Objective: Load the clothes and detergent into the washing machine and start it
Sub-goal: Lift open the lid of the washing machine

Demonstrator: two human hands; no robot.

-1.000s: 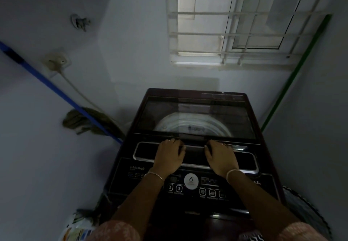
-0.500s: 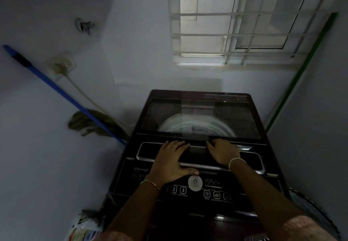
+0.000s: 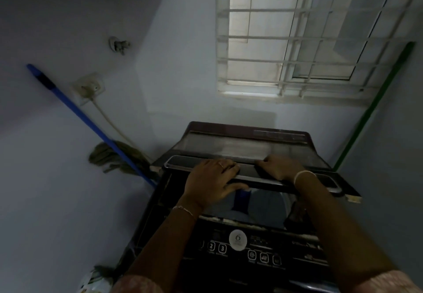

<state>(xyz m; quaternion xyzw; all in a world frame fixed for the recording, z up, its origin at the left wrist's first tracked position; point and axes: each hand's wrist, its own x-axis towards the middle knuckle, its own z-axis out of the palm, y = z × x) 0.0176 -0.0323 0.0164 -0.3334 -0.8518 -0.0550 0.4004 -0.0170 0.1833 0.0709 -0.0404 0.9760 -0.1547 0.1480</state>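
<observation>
Dark maroon and black, a top-loading washing machine (image 3: 229, 128) fills the lower centre of the frame, seen from above in a dim, pale-walled room. Its folding lid (image 3: 247, 148) is partly raised and bent at the hinge between its two panels, so the drum (image 3: 270, 203) shows through the gap beneath the front edge. Something blue (image 3: 242, 197) lies inside the drum, but it is too dark and blurred to say what it is. Both of the person's hands hold the lid's front panel. The left hand (image 3: 211, 181) has its grip closed on the panel, with the fingers laid over the top and the thumb (image 3: 237, 187) hooked under the front edge. The right hand (image 3: 280, 168), just beside it, has its grip curled over the same panel, fingers bent at the fold line and the thumb hidden. Each wrist wears a thin bracelet. Below the hands, the control panel (image 3: 297, 258) carries a row of small buttons and a round white sticker (image 3: 238, 239). At the left, a mop (image 3: 91, 124) with a blue handle leans against the wall, near a wall socket (image 3: 88, 89) with a cord. At the right, a green pole (image 3: 370, 109) leans in the corner. A barred window (image 3: 297, 38) occupies the upper right.
</observation>
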